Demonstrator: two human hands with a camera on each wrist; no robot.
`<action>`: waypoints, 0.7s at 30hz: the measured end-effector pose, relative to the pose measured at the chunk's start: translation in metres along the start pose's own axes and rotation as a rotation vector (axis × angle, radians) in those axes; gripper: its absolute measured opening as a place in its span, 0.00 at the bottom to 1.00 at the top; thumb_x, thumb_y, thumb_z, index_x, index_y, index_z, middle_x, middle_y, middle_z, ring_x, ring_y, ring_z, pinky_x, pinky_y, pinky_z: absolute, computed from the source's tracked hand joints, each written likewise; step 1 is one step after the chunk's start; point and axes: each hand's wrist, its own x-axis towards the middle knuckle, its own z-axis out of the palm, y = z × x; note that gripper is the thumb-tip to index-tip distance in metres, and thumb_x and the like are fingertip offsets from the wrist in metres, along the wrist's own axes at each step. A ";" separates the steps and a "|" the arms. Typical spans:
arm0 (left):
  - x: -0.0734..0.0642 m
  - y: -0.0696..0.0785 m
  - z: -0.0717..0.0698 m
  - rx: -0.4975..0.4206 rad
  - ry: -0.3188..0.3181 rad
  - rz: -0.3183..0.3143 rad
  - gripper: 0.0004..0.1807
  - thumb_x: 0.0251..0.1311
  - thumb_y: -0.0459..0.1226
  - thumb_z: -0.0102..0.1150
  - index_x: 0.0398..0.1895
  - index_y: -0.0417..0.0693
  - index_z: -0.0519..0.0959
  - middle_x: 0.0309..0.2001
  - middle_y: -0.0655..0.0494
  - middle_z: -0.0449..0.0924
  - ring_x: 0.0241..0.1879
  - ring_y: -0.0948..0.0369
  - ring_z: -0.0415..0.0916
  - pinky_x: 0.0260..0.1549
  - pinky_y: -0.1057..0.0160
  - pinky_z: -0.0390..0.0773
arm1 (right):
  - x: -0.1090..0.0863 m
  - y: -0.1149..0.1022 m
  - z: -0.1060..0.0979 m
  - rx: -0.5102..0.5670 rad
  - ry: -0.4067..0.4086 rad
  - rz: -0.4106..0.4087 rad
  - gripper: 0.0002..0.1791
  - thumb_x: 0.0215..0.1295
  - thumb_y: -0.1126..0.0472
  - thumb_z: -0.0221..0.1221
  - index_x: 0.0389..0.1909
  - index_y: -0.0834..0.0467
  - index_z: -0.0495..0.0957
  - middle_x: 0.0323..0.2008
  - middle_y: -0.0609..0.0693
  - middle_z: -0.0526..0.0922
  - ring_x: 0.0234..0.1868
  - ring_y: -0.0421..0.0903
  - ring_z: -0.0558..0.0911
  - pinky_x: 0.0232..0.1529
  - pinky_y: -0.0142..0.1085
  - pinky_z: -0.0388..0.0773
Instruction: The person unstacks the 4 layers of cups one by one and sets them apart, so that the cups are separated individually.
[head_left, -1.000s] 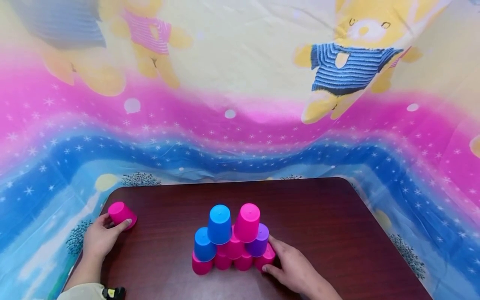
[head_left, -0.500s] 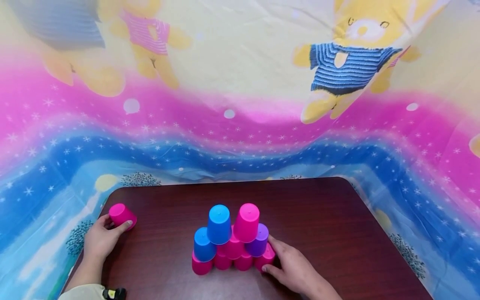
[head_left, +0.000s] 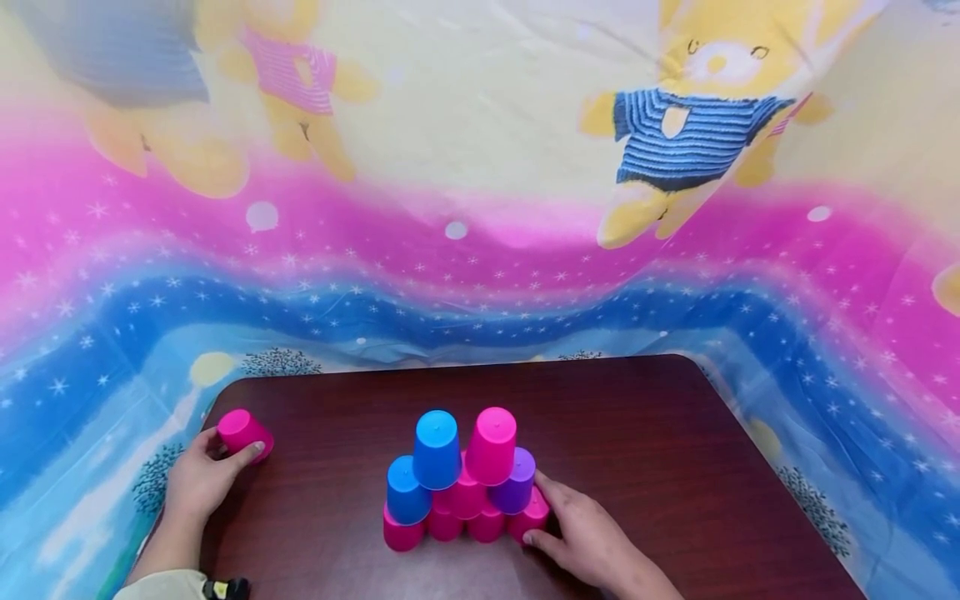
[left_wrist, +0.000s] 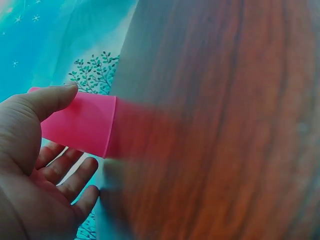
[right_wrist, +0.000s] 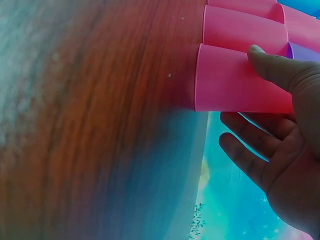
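Thumb and fingers of the left hand (head_left: 199,482) are parted only by the lone pink cup (head_left: 242,430) they pinch, mouth down near the left edge of the table (head_left: 330,508); those of the right hand (head_left: 588,533) grip the bottom row's end cup (head_left: 531,518), presumably steadying the three-tier stack (head_left: 468,497) (wise, since upper cups straddle lower ones).

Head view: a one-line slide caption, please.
Left hand holds a lone pink cup; right hand grips the bottom corner cup of a three-tier stack on a brown table.
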 end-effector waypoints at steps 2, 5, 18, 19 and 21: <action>0.000 0.002 -0.003 0.003 0.002 0.007 0.55 0.52 0.65 0.61 0.70 0.33 0.56 0.61 0.29 0.67 0.57 0.37 0.66 0.47 0.38 0.71 | 0.000 0.000 0.000 0.002 -0.005 0.003 0.49 0.55 0.42 0.68 0.74 0.46 0.54 0.61 0.45 0.75 0.58 0.43 0.77 0.56 0.44 0.76; -0.001 0.007 -0.006 -0.008 0.020 0.034 0.53 0.53 0.63 0.61 0.70 0.34 0.57 0.61 0.30 0.67 0.57 0.36 0.65 0.47 0.37 0.70 | 0.000 0.000 0.000 0.004 -0.014 0.009 0.49 0.55 0.42 0.67 0.74 0.46 0.55 0.60 0.45 0.75 0.58 0.43 0.77 0.56 0.45 0.77; -0.006 0.026 -0.017 -0.071 0.047 0.102 0.50 0.53 0.62 0.62 0.73 0.44 0.58 0.66 0.33 0.63 0.61 0.34 0.63 0.49 0.36 0.70 | -0.001 0.001 0.000 0.003 -0.012 0.003 0.48 0.55 0.42 0.67 0.74 0.46 0.55 0.61 0.45 0.75 0.58 0.43 0.77 0.56 0.45 0.76; -0.007 0.028 -0.017 -0.076 0.046 0.104 0.50 0.53 0.62 0.62 0.73 0.44 0.58 0.66 0.34 0.63 0.61 0.34 0.62 0.49 0.37 0.70 | -0.001 0.001 0.000 0.003 -0.014 0.005 0.48 0.55 0.42 0.67 0.74 0.46 0.55 0.61 0.45 0.75 0.58 0.43 0.77 0.56 0.45 0.76; -0.008 0.031 -0.019 -0.081 0.049 0.113 0.50 0.53 0.63 0.62 0.73 0.45 0.59 0.66 0.35 0.64 0.61 0.35 0.63 0.48 0.38 0.71 | -0.001 0.001 0.001 0.004 -0.015 0.007 0.48 0.55 0.42 0.67 0.74 0.46 0.55 0.61 0.45 0.75 0.58 0.43 0.77 0.56 0.45 0.76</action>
